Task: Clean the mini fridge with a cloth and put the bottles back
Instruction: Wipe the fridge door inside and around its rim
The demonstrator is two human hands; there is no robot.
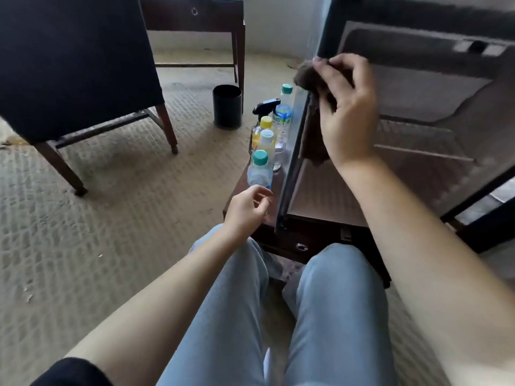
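I'm getting soft daylight, source probably somewhere past the top edge. Carpet [111, 218] evenly lit, only a faint shadow under the chair [69, 51]. Fridge [418, 93] interior is dim and smeared, detail lost. Motion blur on the right hand [348, 107] and cloth [305, 76]; bottles [263, 140] sharper. Slight glare on the fridge's front edge. Heavy wide-angle stretch toward the corners.

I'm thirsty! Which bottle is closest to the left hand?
The front green-capped bottle, just beyond the left hand; the other green-capped bottle stands farthest back.
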